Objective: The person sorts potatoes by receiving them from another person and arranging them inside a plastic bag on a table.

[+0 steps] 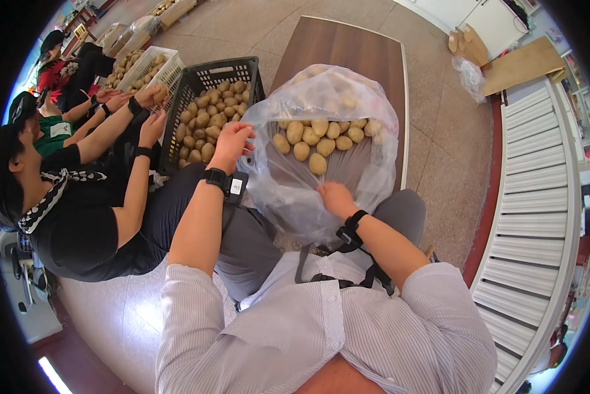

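A large clear plastic bag [376, 167] lies open on a brown wooden board, with several potatoes [317, 163] inside it. My right hand [337, 200] is closed on the bag's near edge. At the bag's left rim is my left hand [234, 143], raised between the bag and a black crate [252, 70]. Its fingers are partly spread, and nothing shows between them. The black crate, left of the bag, holds many potatoes.
Co-workers sit close on the left; the nearest one's hands [152, 96] are over a white crate [175, 64]. A white slatted radiator [528, 217] stands along the right. Cardboard [523, 67] and a crumpled bag [469, 77] lie at the upper right.
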A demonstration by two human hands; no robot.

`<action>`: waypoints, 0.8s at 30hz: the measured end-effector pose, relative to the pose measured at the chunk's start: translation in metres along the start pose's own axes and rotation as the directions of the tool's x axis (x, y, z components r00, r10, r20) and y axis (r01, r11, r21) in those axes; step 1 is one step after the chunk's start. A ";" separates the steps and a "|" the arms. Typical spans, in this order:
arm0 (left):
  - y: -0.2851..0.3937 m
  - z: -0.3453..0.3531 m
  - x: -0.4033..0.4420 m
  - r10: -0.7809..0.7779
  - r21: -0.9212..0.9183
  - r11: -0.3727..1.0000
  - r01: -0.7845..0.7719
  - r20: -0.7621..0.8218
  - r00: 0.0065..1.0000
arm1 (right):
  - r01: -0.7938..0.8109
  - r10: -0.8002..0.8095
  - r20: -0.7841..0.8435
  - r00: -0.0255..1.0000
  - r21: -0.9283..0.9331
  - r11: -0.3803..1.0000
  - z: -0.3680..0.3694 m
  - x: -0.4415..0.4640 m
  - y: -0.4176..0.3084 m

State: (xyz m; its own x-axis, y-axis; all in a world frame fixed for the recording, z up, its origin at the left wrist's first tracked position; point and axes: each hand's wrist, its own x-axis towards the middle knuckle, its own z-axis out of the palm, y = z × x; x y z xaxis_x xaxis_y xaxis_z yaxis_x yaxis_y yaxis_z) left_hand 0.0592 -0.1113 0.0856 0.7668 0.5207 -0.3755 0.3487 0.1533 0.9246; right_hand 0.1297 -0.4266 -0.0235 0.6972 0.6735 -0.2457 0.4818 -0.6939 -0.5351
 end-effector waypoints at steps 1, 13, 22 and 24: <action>0.000 0.003 -0.001 -0.023 0.044 0.999 0.020 0.060 0.998 | -0.007 0.007 0.014 1.000 -0.002 1.000 0.001 -0.001 0.000; 0.009 0.033 0.000 -0.182 0.374 0.926 0.057 0.308 0.934 | 0.000 0.000 0.187 0.982 -0.001 1.000 0.034 -0.029 0.001; 0.013 0.028 0.005 -0.190 0.340 0.937 0.080 0.306 0.933 | -0.142 0.140 0.093 0.986 0.017 0.990 -0.017 -0.030 -0.041; 0.012 0.026 0.004 -0.195 0.327 0.941 0.090 0.304 0.933 | -0.083 0.082 -0.034 0.996 -0.010 0.997 -0.022 -0.028 -0.047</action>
State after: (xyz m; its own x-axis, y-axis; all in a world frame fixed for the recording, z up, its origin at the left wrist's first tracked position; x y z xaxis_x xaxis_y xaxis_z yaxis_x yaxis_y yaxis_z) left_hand 0.0805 -0.1296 0.0937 0.8111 0.2003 -0.5495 0.5730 -0.0838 0.8153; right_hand 0.0990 -0.4184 0.0267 0.7519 0.6051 -0.2616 0.4279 -0.7498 -0.5047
